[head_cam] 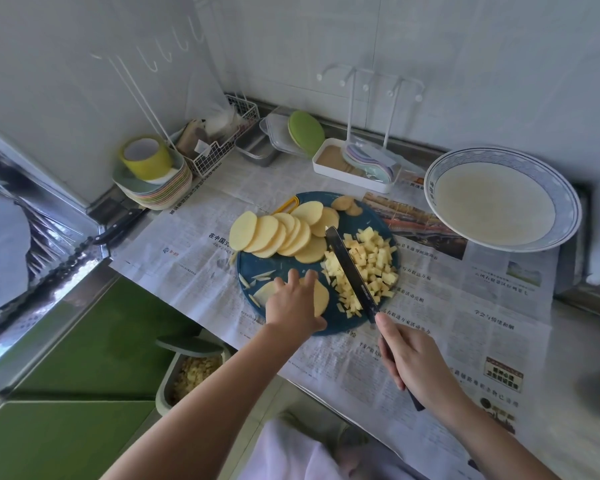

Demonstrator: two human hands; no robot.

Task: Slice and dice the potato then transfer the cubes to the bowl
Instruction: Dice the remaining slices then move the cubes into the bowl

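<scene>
The job is about half done. The round blue cutting board (281, 268) lies on the newspaper (187, 258), and all of the potato is on it.

At 3 o'clock on the board there is a heap of small potato cubes (378, 261). That part is already diced. At 11 o'clock a row of round potato slices (278, 233) leans one on the next, like fallen dominoes. These are sliced but not yet diced. Two small end pieces (347, 204) sit at 1 o'clock. A few thin potato strips (262, 275) lie at 8 o'clock.

At 6 o'clock on the board a few more slices (321, 297) lie flat. The left hand (291, 303) rests on top of them. Its fingers are spread out and press down on the slices, and the thumb lies along their near edge.

The right hand (413, 362) holds the knife (347, 265). Its fingers are wrapped round the dark handle, with the first finger stretched along the top. The blade lies across the left side of the cube heap, with its tip toward 12 o'clock.

The big bowl (568, 202) with the blue rim stands at 2 o'clock, well apart from the board. I see no cubes in it.

So I think this is left to do: cut the flat slices into cubes, cut the leaning row too, then move every cube into the bowl.
</scene>
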